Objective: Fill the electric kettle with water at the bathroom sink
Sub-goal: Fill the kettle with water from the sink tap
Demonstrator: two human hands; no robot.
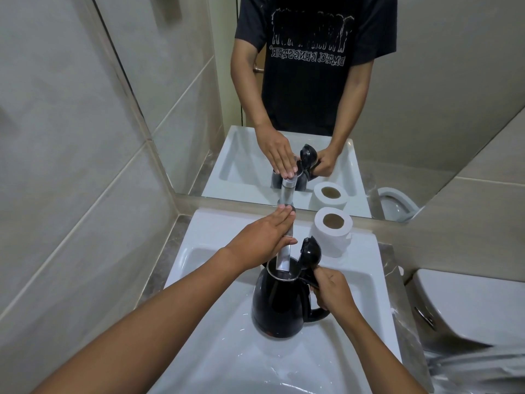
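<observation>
two bare forearms reach in from the bottom edge toward a white rectangular sink. at the middle of the view, a black electric kettle stands in the basin, its hinged lid flipped up at about 1 o'clock from its open mouth. the right hand is wrapped closed around the kettle's handle, at 3 o'clock from the body. the left hand lies flat with fingers stretched out over the top of the chrome faucet, palm down, gripping nothing that can be seen. the faucet's spout end sits just over the kettle's mouth; whether water is running cannot be told. a toilet paper roll stands on the sink's back ledge at 1 o'clock from the kettle, near the mirror, which repeats the hands, kettle and roll. a toilet tank shows at 3 o'clock.
</observation>
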